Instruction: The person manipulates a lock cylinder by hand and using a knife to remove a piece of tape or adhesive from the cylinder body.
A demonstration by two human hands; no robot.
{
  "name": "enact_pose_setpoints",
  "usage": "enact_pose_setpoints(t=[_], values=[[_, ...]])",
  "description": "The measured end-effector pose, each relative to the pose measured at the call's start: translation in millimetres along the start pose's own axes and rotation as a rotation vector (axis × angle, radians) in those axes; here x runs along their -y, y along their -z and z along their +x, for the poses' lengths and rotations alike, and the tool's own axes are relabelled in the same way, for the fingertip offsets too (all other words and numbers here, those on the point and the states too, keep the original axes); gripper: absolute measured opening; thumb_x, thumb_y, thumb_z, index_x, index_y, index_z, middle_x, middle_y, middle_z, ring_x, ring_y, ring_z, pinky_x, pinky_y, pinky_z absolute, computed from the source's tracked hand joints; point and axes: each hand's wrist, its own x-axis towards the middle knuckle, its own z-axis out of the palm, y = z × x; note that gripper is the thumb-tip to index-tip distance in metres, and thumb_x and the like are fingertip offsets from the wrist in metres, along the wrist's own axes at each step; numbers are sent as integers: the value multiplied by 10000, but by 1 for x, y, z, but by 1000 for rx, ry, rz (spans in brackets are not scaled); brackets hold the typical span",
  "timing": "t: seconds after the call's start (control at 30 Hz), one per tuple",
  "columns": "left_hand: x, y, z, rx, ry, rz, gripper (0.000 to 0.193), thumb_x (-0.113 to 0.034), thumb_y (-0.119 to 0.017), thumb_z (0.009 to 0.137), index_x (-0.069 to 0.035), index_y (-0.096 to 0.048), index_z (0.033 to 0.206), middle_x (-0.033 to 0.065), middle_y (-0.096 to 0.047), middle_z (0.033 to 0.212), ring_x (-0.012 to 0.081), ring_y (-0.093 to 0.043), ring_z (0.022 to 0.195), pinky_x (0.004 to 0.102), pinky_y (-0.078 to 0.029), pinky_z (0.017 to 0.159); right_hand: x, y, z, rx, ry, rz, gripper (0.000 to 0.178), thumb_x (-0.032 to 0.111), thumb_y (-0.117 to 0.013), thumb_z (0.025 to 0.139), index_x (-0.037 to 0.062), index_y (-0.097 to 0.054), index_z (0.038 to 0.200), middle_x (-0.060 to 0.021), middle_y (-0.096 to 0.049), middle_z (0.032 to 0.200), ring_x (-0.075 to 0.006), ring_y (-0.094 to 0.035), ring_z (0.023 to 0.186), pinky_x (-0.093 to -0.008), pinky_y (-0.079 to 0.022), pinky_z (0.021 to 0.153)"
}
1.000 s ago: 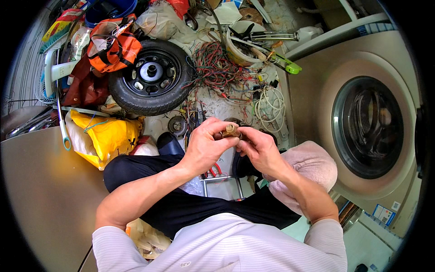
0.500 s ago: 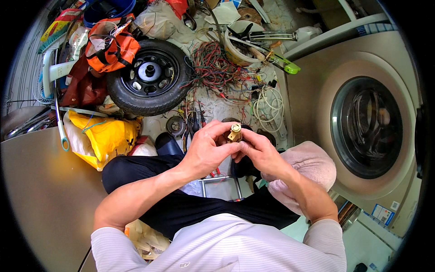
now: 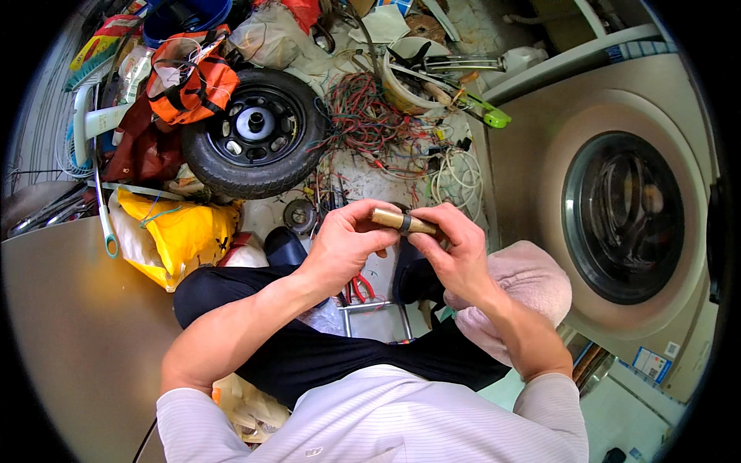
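Above my knees, a brass lock cylinder lies roughly level between my two hands, a dark band around its middle. My left hand pinches its left end with thumb and forefinger. On the other end, the fingertips of my right hand are closed, covering that tip. Below the hands, red-handled pliers lie near a metal frame.
A car wheel lies beyond my left hand, beside an orange bag and a yellow bag. Tangled wires and a tool bucket are farther off. On the right stands a washing machine.
The lock cylinder has turned from end-on to lying sideways, so its length and dark band now show. My hands have moved slightly apart along it.
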Motion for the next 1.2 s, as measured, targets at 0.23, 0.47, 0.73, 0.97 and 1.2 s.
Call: enact_pose_setpoints(t=[0.23,0.47,0.73,0.97,1.2], values=[[10,-1,1,-7,-3,-95,237,-11,-700,855,-40,-671,1088,31,-700,879,81,-646,699,195,-456,522,7,2,-1,-24,28,-18,283,8,-753,804,26,-651,1067,-107,-618,861,-241,-631,712,-324,-507,616],[8,-3,4,-31,1,-9,297,24,-681,821,-41,-685,1110,31,-704,851,81,-646,707,198,-449,526,8,3,-4,-3,-90,54,294,0,-753,799,22,-653,1074,-101,-628,892,-191,-647,751,-299,-521,646],[10,-5,4,-40,79,-8,273,-6,-706,822,-37,-677,1092,26,-693,816,75,-634,682,196,-436,524,1,4,-6,67,-482,468,269,27,-723,865,-24,-646,1117,-49,-662,993,-93,-634,874,-254,-520,756],[7,-4,4,13,99,-31,316,-18,-715,839,-22,-633,1144,33,-681,800,89,-618,627,203,-442,529,2,7,-7,91,-470,450,275,53,-682,910,-20,-625,1168,-34,-657,925,-92,-619,820,-248,-517,725],[5,-4,2,90,95,-150,547,35,-721,843,-1,-521,1351,58,-673,1015,115,-647,817,269,-557,675,3,12,-3,123,-537,563,273,129,-605,971,-8,-607,1207,-22,-642,869,-60,-550,681,-230,-467,597]])
